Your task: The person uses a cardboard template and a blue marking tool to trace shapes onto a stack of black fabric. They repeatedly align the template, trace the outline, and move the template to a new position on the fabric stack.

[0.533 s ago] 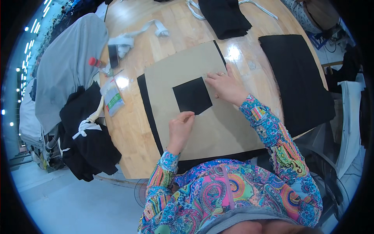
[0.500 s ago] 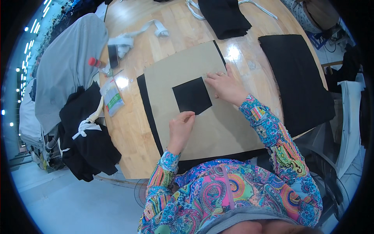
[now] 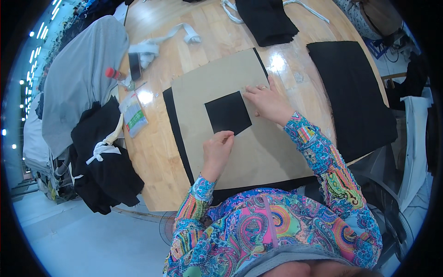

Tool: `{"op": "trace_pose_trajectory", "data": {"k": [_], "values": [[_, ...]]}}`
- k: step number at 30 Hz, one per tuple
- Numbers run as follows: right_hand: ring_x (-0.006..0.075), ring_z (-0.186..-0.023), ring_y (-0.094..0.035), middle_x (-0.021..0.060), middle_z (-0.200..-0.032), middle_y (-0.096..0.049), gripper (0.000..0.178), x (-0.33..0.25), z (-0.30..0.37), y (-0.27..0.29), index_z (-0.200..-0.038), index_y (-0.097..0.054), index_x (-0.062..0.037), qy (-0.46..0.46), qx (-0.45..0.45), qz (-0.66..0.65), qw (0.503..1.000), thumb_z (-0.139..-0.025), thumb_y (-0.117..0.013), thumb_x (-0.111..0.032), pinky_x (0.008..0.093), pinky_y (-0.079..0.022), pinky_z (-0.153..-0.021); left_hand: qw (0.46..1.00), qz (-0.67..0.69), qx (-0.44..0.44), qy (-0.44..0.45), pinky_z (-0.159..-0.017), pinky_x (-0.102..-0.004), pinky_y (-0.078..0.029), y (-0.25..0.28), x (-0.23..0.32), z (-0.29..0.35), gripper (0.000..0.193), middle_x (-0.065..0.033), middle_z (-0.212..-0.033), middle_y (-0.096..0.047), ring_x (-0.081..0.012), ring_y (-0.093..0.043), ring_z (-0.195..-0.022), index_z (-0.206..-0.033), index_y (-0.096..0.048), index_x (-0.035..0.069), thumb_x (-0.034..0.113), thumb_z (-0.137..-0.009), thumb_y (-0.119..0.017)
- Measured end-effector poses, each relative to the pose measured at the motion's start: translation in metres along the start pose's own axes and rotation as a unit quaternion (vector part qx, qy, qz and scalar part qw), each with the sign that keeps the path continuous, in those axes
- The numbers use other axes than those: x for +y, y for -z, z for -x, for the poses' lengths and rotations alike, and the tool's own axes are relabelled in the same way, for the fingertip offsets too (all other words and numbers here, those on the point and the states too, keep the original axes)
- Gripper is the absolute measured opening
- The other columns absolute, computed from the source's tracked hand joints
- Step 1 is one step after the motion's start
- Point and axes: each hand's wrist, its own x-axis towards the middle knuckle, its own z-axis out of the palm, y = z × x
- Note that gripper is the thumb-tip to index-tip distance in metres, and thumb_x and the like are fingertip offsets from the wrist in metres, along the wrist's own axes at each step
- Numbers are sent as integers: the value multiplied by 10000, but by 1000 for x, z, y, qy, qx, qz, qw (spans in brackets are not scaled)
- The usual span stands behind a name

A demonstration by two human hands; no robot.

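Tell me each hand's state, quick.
Left hand: pinched shut by the black pentagon; can't tell if holding anything.
Right hand: open, resting on the beige sheet.

At my left hand's point(image 3: 217, 151) grip, the five-sided patch point(image 3: 228, 113) looks matt, smooth black. The tan sheet point(image 3: 265, 161) around it seems dull; cloth or paper, I can't tell. Left of the grip I see glossy wooden tabletop point(image 3: 157, 175) and a shiny plastic packet point(image 3: 133, 115).

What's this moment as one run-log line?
left hand: pinched, at lower tip of black pentagon | right hand: spread on beige sheet | black layer: beneath sheet
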Motion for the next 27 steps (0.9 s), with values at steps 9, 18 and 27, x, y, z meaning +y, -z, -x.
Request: {"op": "trace_pose_trajectory", "data": {"k": [9, 18, 27], "values": [[271, -1211, -496, 60, -1292, -515, 594, 0, 3, 0, -1190, -560, -108, 4, 15, 0, 1000, -649, -805, -118, 614, -158, -1119, 996, -65, 63, 4, -676, -337, -525, 25, -20, -1, 158, -148, -821, -696, -262, -682, -739, -889, -713, 28, 145, -821, -632], [268, -1195, -507, 54, -1281, -519, 600, 0, 1, -2, -1194, -560, -108, 4, 12, 7, 1000, -647, -806, -119, 616, -161, -1118, 997, -28, 74, 19, -672, -297, -518, 33, -25, 1, 154, -140, -798, -697, -221, -686, -729, -894, -712, 27, 143, -821, -644], [271, -1170, -522, 52, -1233, -537, 602, 1, 0, -3, -1182, -565, -96, 5, 23, 8, 1000, -632, -810, -111, 619, -154, -1116, 993, 105, 10, -44, -690, -278, -527, -21, 11, -9, 148, -125, -883, -692, -188, -679, -759, -952, -686, -8, 98, -860, -638]]}}
